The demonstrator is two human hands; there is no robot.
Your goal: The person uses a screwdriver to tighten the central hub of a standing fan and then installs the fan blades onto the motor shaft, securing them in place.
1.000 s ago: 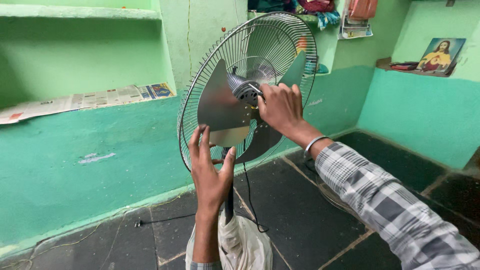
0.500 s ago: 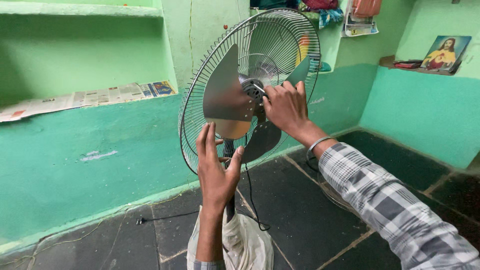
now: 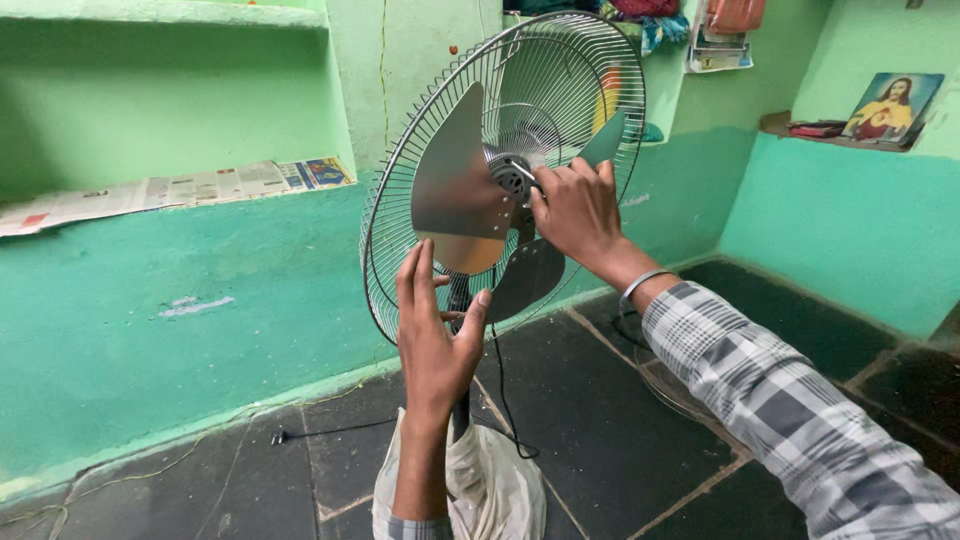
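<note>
Head view: right hand (image 3: 578, 212) fingers pinch fan hub (image 3: 511, 176); left hand (image 3: 432, 335) fingers spread at blade (image 3: 462, 195).

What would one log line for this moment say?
left hand: open, fingers on lower blade | right hand: at fan hub, gripping small metal tool | rear wire guard: on, front open

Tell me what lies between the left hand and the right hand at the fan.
In the head view, a metal fan blade lies between left hand and right hand.

framed picture (image 3: 885, 105) (red, yellow) on right wall ledge.
</note>
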